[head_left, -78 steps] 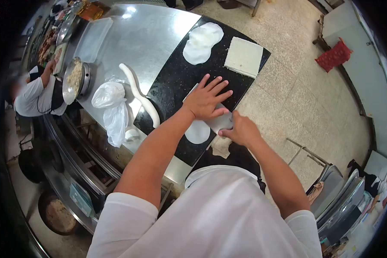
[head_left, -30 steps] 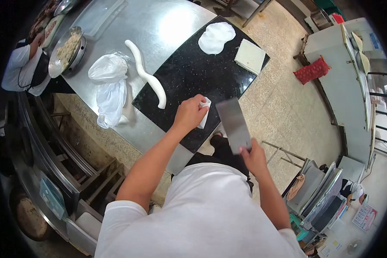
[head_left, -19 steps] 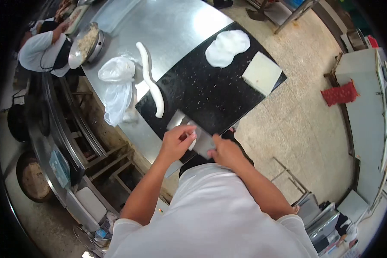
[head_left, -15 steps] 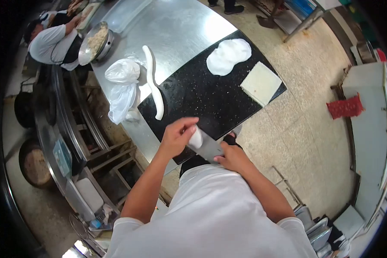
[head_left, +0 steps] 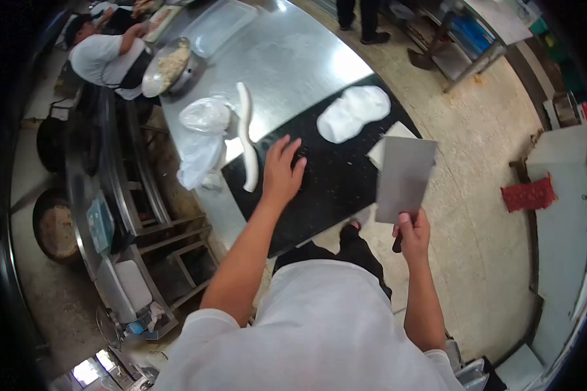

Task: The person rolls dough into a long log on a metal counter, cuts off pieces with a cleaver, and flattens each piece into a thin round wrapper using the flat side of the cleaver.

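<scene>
My left hand (head_left: 283,173) is open, its fingers apart, over the black board (head_left: 326,176), with nothing visible in it. Just left of it lies a long white dough rope (head_left: 246,137), partly on the board and partly on the steel table. My right hand (head_left: 412,238) grips the handle of a cleaver (head_left: 406,179), its broad blade upward at the board's right edge. Behind the blade a pale square stack (head_left: 398,132) is partly hidden. Flat white dough rounds (head_left: 352,114), overlapping, lie at the far side of the board.
Clear plastic bags (head_left: 202,137) lie on the steel table (head_left: 287,45) left of the rope. A metal bowl (head_left: 184,81) of crumbly pale food stands farther back, beside a co-worker in a white shirt (head_left: 101,58). Woks (head_left: 57,225) stand at left.
My right hand has swung right and up with the cleaver. My left hand has moved up and opened; the white dough piece it held by the blade is no longer visible.
</scene>
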`<state>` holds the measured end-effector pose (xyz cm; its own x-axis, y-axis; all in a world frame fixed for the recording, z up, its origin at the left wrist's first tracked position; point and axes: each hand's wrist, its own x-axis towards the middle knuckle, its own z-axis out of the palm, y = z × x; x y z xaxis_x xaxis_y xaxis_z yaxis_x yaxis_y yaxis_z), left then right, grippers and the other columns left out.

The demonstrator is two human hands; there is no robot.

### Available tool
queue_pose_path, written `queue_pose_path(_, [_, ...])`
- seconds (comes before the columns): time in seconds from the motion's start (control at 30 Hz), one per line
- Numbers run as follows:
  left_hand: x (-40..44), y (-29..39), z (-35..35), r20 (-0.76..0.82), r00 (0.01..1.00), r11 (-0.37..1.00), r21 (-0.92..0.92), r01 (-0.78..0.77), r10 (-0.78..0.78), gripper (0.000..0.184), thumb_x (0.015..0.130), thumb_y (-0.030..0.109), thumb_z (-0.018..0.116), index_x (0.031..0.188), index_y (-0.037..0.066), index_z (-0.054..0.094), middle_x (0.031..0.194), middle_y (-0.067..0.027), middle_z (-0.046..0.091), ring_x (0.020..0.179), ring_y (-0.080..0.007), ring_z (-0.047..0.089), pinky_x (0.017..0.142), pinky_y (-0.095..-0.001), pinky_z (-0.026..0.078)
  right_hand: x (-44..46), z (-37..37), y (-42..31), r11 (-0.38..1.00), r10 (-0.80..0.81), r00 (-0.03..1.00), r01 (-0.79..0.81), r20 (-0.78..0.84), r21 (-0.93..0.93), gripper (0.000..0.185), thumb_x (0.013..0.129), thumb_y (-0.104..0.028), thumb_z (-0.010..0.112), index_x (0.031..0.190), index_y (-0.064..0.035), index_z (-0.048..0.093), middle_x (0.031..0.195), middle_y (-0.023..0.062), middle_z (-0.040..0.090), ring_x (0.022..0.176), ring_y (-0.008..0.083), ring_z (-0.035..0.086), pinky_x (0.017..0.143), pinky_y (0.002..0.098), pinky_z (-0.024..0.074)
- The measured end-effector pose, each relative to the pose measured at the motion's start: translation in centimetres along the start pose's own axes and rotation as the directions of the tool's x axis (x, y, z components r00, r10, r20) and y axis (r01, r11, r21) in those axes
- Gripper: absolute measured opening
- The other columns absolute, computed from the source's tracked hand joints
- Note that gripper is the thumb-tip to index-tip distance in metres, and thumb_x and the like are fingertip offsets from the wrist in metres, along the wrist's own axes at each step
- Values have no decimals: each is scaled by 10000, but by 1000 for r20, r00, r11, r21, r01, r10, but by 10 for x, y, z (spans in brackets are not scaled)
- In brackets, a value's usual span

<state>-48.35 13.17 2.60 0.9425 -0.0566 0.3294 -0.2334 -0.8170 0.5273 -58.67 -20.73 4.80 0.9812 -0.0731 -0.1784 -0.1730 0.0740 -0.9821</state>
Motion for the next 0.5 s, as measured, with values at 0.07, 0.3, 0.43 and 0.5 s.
queue_pose_path(0.07, [-40,-8,-30,-87,990,970,206,127,-111,587,891,267,776,1420,99,584,1441,-221,526,1359,-455,467,1151,-556,368,21,19,21,982,163,984,-154,-76,110,206,1060,-253,600,1067,-47,593,733,23,591,569,121,577,531,271,471])
queue_pose_path(0.3, [-89,-89,-61,-127,961,969,-27,246,-247,332,841,218,844,1038,24,662,950,-151,654,808,-343,650,720,-444,524,-3,77,32,856,495,836,-422,-238,300,166,1062,-238,555,1126,-86,533,698,19,525,491,130,523,443,293,447])
queue_pose_path(0.43, [-88,-107,-69,-102,983,980,-141,139,-154,293,839,214,847,1020,51,683,954,-119,667,752,-299,660,678,-402,546,-48,129,8,893,363,924,-382,-120,-238,131,1045,-208,576,1043,-80,552,729,19,561,482,118,522,446,297,443])
queue_pose_path(0.5, [-87,-117,-75,-149,987,984,-174,28,-54,279,840,218,844,1012,55,696,965,-126,673,762,-321,671,692,-416,558,-61,171,-4,862,335,938,-344,-90,-372,115,1016,-168,602,994,-64,559,745,70,616,513,189,608,459,356,472])
